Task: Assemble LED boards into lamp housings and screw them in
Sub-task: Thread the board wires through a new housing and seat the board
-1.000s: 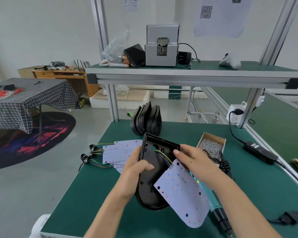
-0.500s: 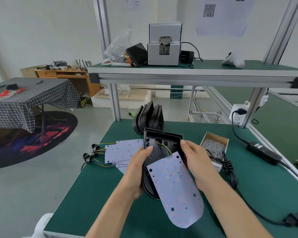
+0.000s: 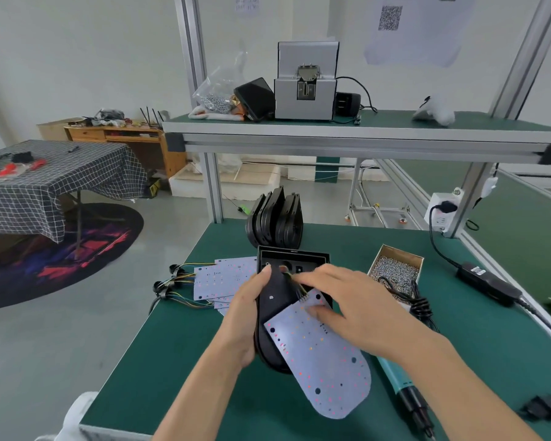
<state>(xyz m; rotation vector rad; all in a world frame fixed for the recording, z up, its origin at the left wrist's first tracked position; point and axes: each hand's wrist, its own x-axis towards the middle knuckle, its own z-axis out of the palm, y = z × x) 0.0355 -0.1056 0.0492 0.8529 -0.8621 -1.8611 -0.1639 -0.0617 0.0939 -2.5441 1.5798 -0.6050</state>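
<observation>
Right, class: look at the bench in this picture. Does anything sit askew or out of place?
Yes. The LED board lies askew across the black housing, its rounded end overhanging the rim instead of seated inside. The left hand grips the housing; the right hand rests on the board.

Bare green mat (image 3: 159, 374) at left; screw box (image 3: 395, 268), cable (image 3: 419, 305), screwdriver (image 3: 401, 383) crowding right.
</observation>
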